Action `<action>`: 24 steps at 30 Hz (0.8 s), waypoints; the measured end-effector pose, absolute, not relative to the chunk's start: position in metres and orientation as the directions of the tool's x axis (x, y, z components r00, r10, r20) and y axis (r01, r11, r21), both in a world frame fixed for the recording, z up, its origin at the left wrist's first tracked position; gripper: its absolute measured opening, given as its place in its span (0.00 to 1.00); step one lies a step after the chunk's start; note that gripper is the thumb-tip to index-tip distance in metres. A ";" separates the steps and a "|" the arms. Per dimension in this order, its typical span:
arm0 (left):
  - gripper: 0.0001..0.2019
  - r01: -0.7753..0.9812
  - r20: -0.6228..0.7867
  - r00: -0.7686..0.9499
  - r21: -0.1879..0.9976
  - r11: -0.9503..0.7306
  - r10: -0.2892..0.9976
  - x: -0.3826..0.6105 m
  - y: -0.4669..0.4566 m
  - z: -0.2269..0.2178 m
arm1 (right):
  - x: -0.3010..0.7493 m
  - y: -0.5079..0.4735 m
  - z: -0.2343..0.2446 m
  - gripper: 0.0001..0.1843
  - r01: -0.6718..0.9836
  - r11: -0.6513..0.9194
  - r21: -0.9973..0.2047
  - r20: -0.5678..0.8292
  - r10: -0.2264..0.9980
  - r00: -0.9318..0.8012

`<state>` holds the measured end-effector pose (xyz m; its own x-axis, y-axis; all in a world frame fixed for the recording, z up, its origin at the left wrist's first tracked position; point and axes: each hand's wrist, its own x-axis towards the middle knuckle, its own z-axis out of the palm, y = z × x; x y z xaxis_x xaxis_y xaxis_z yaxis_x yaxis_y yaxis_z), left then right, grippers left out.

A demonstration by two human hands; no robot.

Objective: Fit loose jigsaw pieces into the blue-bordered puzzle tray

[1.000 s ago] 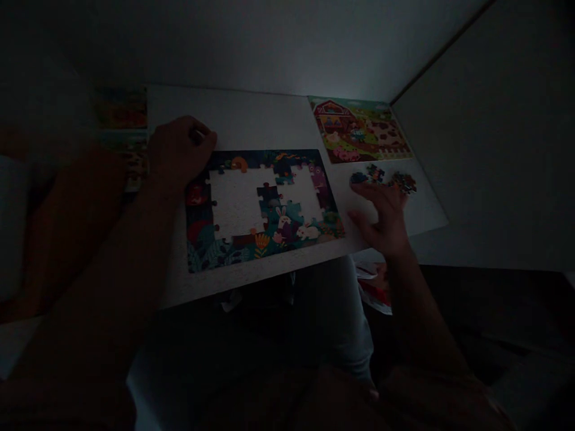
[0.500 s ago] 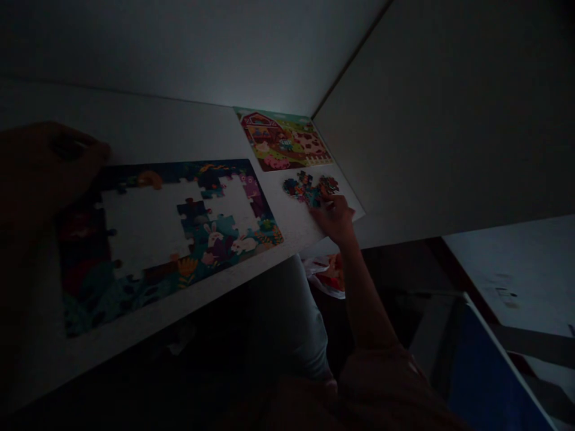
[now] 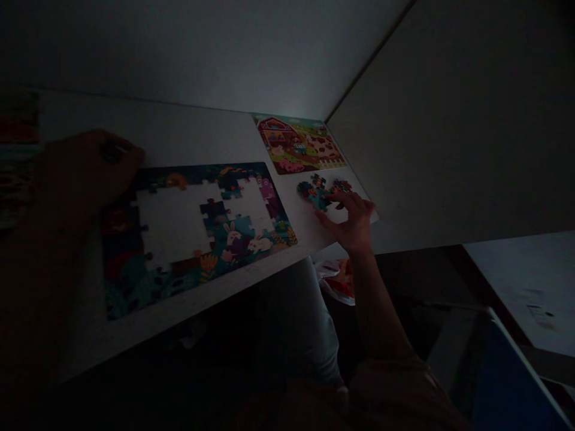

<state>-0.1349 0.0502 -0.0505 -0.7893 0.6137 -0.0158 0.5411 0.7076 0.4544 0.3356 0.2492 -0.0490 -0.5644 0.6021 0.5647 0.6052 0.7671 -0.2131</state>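
Note:
The scene is very dark. A partly built jigsaw puzzle (image 3: 197, 227) with rabbits and plants lies on a white table (image 3: 188, 137); its middle is bare. My left hand (image 3: 85, 170) rests curled at the puzzle's upper left corner, something small and dark under its fingers. My right hand (image 3: 353, 218) lies over a small heap of loose puzzle pieces (image 3: 321, 190) near the table's right edge, fingers spread and touching the pieces.
A finished farm puzzle (image 3: 299, 145) lies at the back right, against the wall corner. More colourful boards (image 3: 18, 149) sit at the far left. Below the table are my legs, a red and white item (image 3: 339, 281), and a blue panel (image 3: 503, 383).
The camera swung right, then slightly back. My right hand moved from the table surface up to the heap of loose pieces and spread over it. My left hand stayed at the puzzle's corner.

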 end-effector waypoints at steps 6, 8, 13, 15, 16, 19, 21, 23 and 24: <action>0.21 0.574 0.063 -0.780 0.469 0.671 0.623 -0.126 0.051 -0.042 | 0.252 0.230 -0.012 0.24 0.231 0.952 -0.203 0.496 0.303 -0.814; 0.20 0.589 0.089 -0.767 0.490 0.643 0.635 -0.126 0.049 -0.042 | 0.219 0.230 -0.009 0.25 0.094 0.971 -0.219 0.481 0.191 -0.855; 0.20 0.603 0.111 -0.753 0.510 0.613 0.648 -0.124 0.048 -0.044 | 0.159 0.230 -0.025 0.29 -0.091 0.939 -0.332 0.438 0.068 -0.896; 0.19 0.604 0.119 -0.755 0.512 0.611 0.645 -0.124 0.049 -0.046 | 0.151 0.228 -0.034 0.28 -0.108 0.928 -0.358 0.423 0.058 -0.904; 0.19 0.604 0.122 -0.754 0.515 0.609 0.645 -0.125 0.049 -0.047 | 0.151 0.227 -0.038 0.28 -0.108 0.923 -0.369 0.413 0.059 -0.909; 0.18 0.598 0.116 -0.755 0.526 0.605 0.646 -0.126 0.049 -0.050 | 0.155 0.228 -0.045 0.27 -0.118 0.911 -0.395 0.397 0.053 -0.916; 0.18 0.595 0.107 -0.753 0.532 0.602 0.649 -0.127 0.049 -0.051 | 0.159 0.229 -0.046 0.27 -0.138 0.906 -0.401 0.403 0.039 -0.914; 0.18 0.601 0.116 -0.752 0.527 0.601 0.649 -0.128 0.050 -0.053 | 0.160 0.230 -0.047 0.26 -0.155 0.902 -0.404 0.413 0.028 -0.911; 0.19 0.605 0.123 -0.752 0.519 0.604 0.647 -0.128 0.050 -0.053 | 0.161 0.230 -0.048 0.25 -0.156 0.901 -0.406 0.411 0.028 -0.911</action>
<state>-0.1284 0.0499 -0.0530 -0.7523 0.6471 0.1234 0.6048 0.6043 0.5186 0.1605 0.2296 -0.0477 -0.9113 0.0275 0.4108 -0.1556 0.9007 -0.4056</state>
